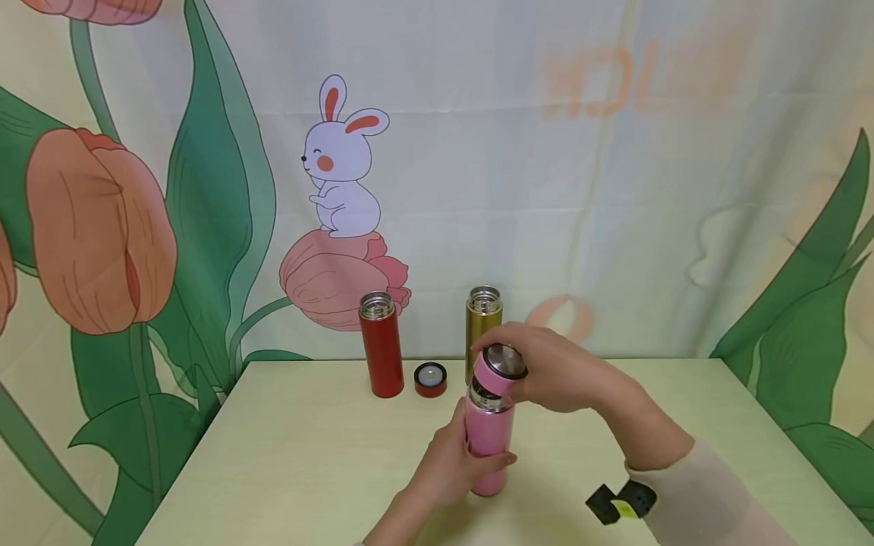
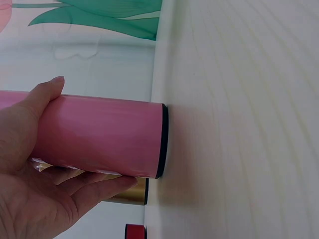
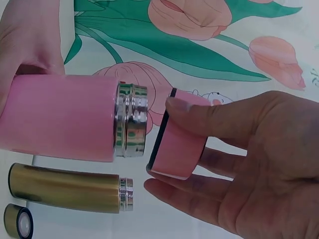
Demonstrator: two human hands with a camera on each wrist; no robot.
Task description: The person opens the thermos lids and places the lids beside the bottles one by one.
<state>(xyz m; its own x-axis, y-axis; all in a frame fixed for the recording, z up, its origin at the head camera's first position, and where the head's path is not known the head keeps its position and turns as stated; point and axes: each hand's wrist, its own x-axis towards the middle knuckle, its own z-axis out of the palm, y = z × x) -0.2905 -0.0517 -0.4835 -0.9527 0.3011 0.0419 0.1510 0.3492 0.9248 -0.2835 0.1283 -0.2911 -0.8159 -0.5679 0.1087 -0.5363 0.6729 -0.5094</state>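
A pink thermos flask (image 1: 488, 444) stands near the middle of the table, its steel neck (image 3: 131, 120) bare. My left hand (image 1: 447, 462) grips its body, thumb on one side and fingers on the other. The left wrist view shows the flask's black base right at the tabletop. My right hand (image 1: 553, 368) holds the pink lid (image 3: 182, 137) between thumb and fingers. The lid is tilted just over the neck, and a gap shows between them in the right wrist view.
Behind on the left stands an uncapped red flask (image 1: 382, 349), with a red lid (image 1: 430, 381) lying inside-up beside it. An uncapped gold flask (image 1: 483, 315) stands behind my right hand. Near its base lies a gold lid (image 3: 19, 221). A printed curtain (image 1: 478, 189) hangs behind the table (image 1: 287, 455).
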